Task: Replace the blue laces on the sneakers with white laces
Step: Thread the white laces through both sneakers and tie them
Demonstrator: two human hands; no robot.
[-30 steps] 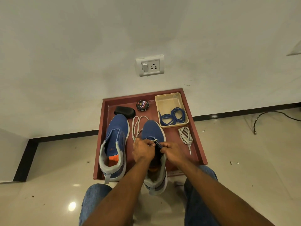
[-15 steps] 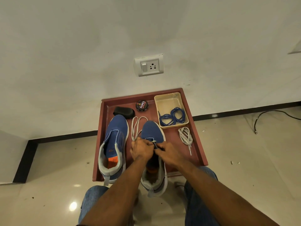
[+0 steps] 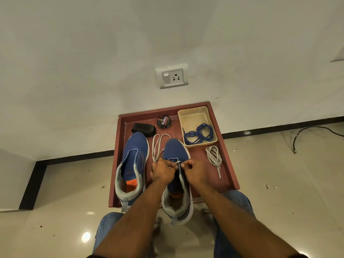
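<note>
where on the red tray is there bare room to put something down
Bare tray floor lies right of the bundled white lace, below the beige bin, and between polish tin and bin. It is crowded between the two sneakers, where a loose white lace lies.

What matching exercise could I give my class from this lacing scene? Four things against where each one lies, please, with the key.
1. blue laces
2. bundled white lace
3. polish tin
4. black brush

A. ahead of the left sneaker's toe
B. inside the beige tub
C. on the tray right of the right sneaker
D. by the tray's far rim, left of the tub

Pairs: 1-B, 2-C, 3-D, 4-A
</note>
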